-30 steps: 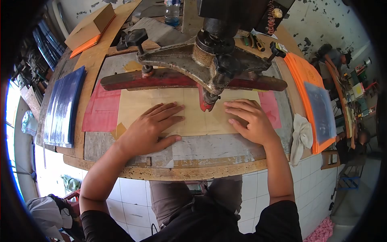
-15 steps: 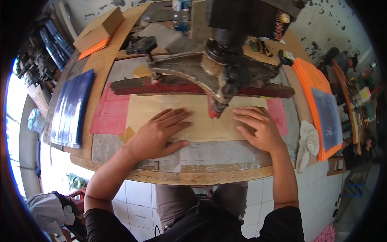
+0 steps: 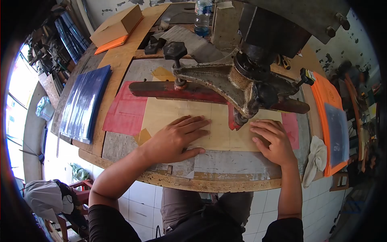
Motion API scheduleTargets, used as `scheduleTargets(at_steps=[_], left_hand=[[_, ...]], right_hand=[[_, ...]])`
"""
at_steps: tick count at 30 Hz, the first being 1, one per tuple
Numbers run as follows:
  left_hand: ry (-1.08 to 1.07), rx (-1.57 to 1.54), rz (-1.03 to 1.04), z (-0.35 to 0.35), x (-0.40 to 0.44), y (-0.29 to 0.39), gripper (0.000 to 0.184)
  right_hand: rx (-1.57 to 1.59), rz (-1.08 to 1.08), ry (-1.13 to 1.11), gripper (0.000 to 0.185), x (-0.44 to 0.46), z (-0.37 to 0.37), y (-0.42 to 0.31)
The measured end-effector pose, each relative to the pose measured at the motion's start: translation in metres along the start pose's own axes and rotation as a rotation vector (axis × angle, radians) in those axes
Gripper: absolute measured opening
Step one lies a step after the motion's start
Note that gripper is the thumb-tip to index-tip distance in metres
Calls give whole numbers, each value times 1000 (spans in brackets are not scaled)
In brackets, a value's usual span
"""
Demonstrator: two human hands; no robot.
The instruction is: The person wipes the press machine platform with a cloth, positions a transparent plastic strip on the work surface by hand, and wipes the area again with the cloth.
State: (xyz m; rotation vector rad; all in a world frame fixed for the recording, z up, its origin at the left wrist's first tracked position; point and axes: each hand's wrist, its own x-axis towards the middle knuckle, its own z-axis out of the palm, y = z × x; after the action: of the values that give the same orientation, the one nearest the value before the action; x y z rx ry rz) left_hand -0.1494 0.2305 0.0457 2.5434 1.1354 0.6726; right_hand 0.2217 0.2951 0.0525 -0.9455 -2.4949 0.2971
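Worn counter [image 3: 225, 186] mid-frame, left hand [image 3: 177, 139] and right hand [image 3: 278, 143] apart, fingers loose on a tan sheet [image 3: 219, 135]. Looks light, kinda bendy; edges seem safest to grab.

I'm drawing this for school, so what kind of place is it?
It's probably a small workshop. A big metal machine reaches over a tan sheet on the worktable, and a glossy blue stack and an orange stack lie on either side.
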Motion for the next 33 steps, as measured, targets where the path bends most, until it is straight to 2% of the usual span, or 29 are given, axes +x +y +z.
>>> scheduleTargets(at_steps=[17, 33], left_hand=[[-12, -11, -19, -2, 0, 0, 53], [-34, -7, -23, -7, 2, 3, 47]], right_hand=[[14, -8, 3, 26, 2, -3, -3], [9, -31, 76, 15, -3, 1, 5]])
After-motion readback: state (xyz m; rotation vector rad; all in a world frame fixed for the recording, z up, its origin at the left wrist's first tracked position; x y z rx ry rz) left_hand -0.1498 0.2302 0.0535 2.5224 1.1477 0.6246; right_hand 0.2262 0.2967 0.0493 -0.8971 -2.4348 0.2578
